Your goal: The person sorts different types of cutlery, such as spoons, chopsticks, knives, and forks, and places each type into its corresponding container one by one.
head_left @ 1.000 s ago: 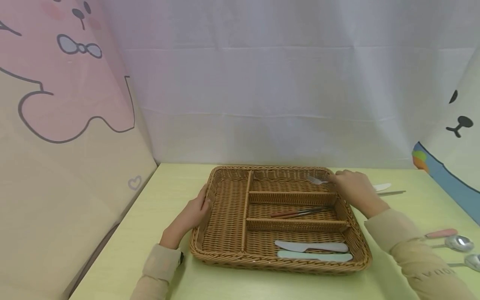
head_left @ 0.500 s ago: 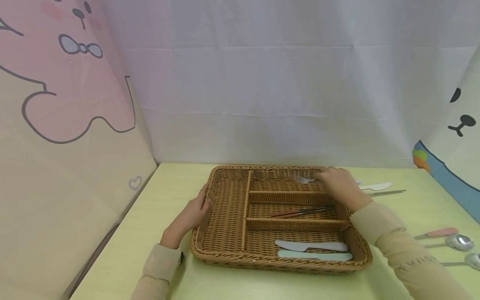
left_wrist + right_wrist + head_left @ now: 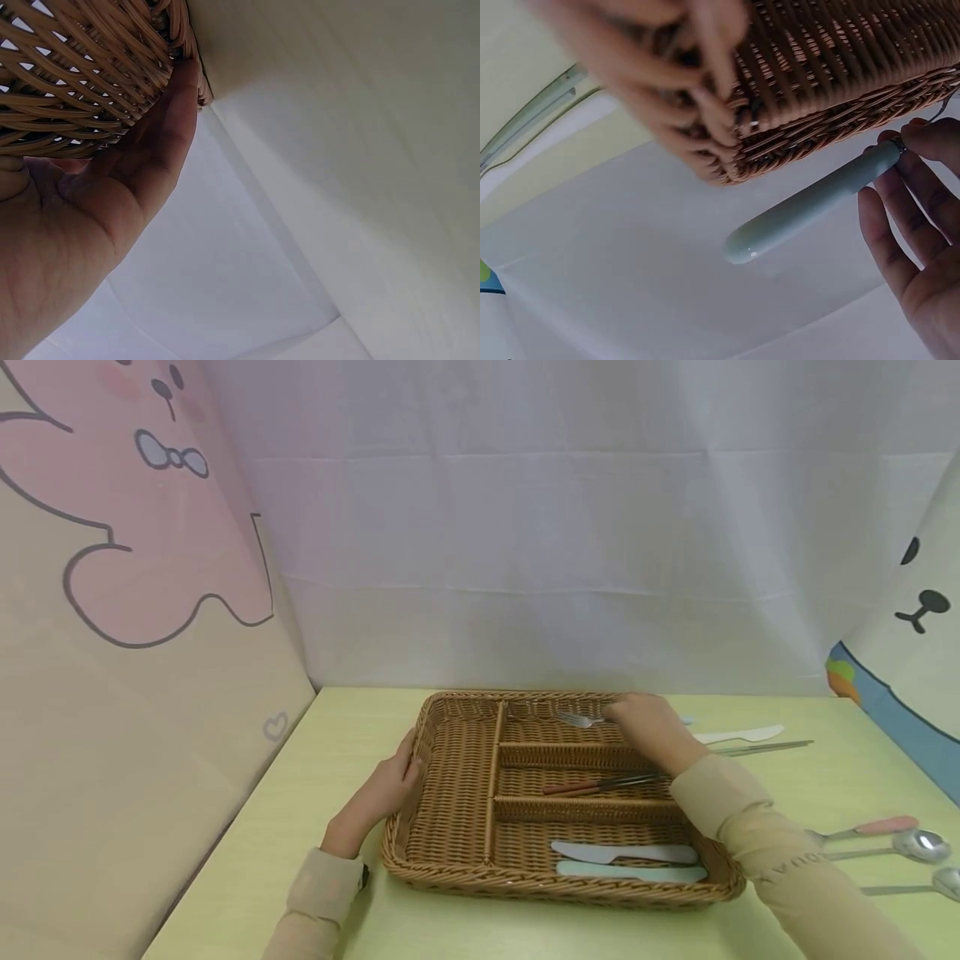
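A brown wicker cutlery basket (image 3: 450,793) with several compartments lies on the table. At its left side my left hand (image 3: 386,787) grips the wall near the rim; up close, the left wrist view has the fingers (image 3: 169,127) against the woven outside. My right hand (image 3: 648,727) is over the back right compartment and pinches a fork (image 3: 577,720) near its neck. The tines point left, and the pale green handle (image 3: 814,199) sticks out behind the fingers. Two knives (image 3: 622,853) lie in the front compartment, and chopsticks (image 3: 573,789) with reddish ends in the middle one.
Right of the basket lie a white knife (image 3: 750,735) and metal chopsticks (image 3: 772,747). Farther forward on the right are two spoons (image 3: 918,845) and a pink-handled utensil (image 3: 888,825), partly behind the right sleeve. A white cloth (image 3: 525,568) hangs behind the table (image 3: 352,718).
My right hand has moved left with the fork, from the basket's right rim to over the back compartment. The left hand and the basket have stayed in place.
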Demonstrator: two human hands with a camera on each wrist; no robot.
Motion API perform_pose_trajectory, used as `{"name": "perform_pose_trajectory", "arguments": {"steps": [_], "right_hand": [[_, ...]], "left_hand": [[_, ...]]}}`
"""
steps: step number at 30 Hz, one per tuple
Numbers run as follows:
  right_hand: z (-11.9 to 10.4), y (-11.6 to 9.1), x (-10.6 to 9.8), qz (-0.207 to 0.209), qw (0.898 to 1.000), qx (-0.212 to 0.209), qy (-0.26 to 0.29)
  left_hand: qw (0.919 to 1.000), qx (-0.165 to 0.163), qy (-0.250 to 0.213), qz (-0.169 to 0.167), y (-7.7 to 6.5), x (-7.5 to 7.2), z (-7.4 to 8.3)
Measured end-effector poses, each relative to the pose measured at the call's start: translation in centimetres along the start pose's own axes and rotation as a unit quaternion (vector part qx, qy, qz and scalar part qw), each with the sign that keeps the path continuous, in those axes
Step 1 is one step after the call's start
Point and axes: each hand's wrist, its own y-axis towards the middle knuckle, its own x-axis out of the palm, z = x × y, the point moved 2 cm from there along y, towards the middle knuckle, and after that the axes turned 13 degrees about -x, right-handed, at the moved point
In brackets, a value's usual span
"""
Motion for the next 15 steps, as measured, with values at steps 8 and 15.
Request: {"name": "perform_pose_trajectory", "arguments": {"steps": [8, 15], "right_hand": [[-0.8, 0.9, -0.1, -0.022, 1.000, -0.001, -0.016], [-0.9, 1.7, 0.5, -0.025, 1.000, -0.002, 0.005]], "left_hand": [[0.9999, 0.007, 0.001, 0.008, 0.0, -0.1, -0.1], [0.9999, -0.010, -0.002, -0.008, 0.0, 0.0, -0.1]]}}
